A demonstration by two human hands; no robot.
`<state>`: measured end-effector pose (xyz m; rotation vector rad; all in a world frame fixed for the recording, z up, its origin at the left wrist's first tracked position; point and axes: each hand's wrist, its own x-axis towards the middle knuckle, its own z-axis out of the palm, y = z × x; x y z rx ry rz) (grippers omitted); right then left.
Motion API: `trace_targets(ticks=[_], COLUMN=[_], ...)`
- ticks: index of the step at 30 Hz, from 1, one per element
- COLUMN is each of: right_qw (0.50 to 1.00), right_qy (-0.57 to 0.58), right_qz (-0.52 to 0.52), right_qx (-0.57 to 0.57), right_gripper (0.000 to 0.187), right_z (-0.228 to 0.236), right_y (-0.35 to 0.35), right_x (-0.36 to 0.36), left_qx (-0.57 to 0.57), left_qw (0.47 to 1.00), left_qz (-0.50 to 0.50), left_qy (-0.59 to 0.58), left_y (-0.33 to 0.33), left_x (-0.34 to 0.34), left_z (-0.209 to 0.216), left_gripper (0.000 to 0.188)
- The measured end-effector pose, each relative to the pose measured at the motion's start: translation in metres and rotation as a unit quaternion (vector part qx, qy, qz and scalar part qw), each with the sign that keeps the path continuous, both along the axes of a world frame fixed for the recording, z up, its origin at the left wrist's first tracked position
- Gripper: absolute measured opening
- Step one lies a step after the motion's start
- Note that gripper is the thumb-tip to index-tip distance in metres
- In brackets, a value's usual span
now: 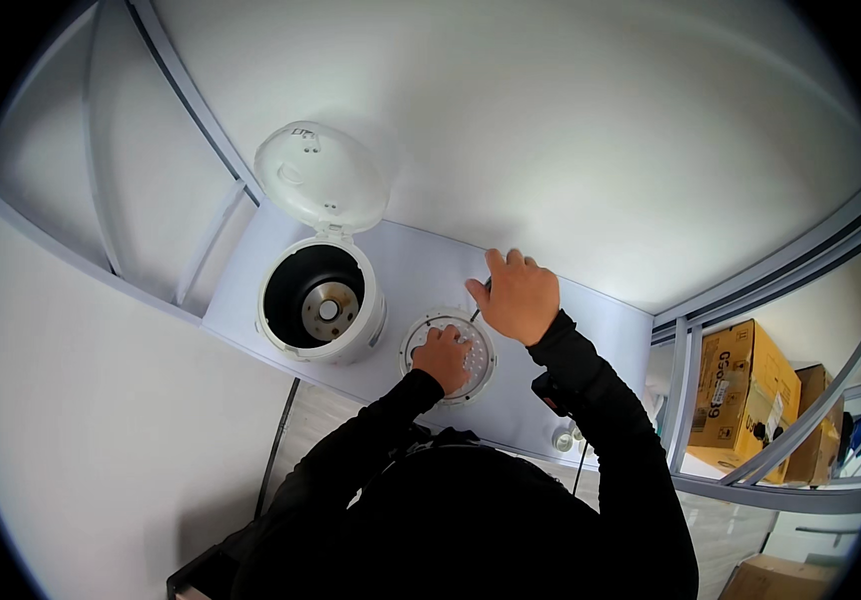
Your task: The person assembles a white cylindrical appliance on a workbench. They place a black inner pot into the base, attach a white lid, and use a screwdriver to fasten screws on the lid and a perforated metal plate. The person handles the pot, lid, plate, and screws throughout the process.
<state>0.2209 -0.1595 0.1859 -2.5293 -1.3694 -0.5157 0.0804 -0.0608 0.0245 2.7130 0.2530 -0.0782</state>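
Note:
A round white cover [489, 362] with small holes and a raised rim lies flat on the table. My left hand [443, 359] rests on it, fingers spread across its middle and touching the surface. Above its upper right edge, my right hand [521, 299] is closed around a screwdriver [476, 313]. The dark handle is mostly hidden in the fingers; the thin shaft slants down toward the rim, and I cannot tell whether the tip touches. Left of the cover stands a white rice cooker [371, 338], its lid [321, 180] raised. Inside, a metal heating plate [331, 310] shows, without an inner pot.
The narrow pale table [601, 345] backs onto a white wall. A small clear jar [563, 438] sits near its front edge. Grey metal frames rise at both sides. Cardboard boxes [746, 395] are beyond the right frame. A dark cable [279, 440] hangs at the left front.

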Motion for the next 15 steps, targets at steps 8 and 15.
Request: trace_targets(ticks=[8,15], right_qw=[0.996,0.986], right_qy=[0.076,0.017], right_qz=[0.021,0.136], right_qx=[-0.052,0.098], right_gripper=[0.035,0.037], right_z=[-0.01,-0.004], right_y=[0.003,-0.004], right_x=[0.016,0.02], left_qx=[0.0,-0.01], left_qw=[1.0,1.0], left_qz=[-0.012,-0.008], left_qy=[-0.003,-0.006], left_y=[0.006,0.006], left_x=[0.007,0.008], left_z=[-0.007,0.002], left_gripper=[0.053,0.053])
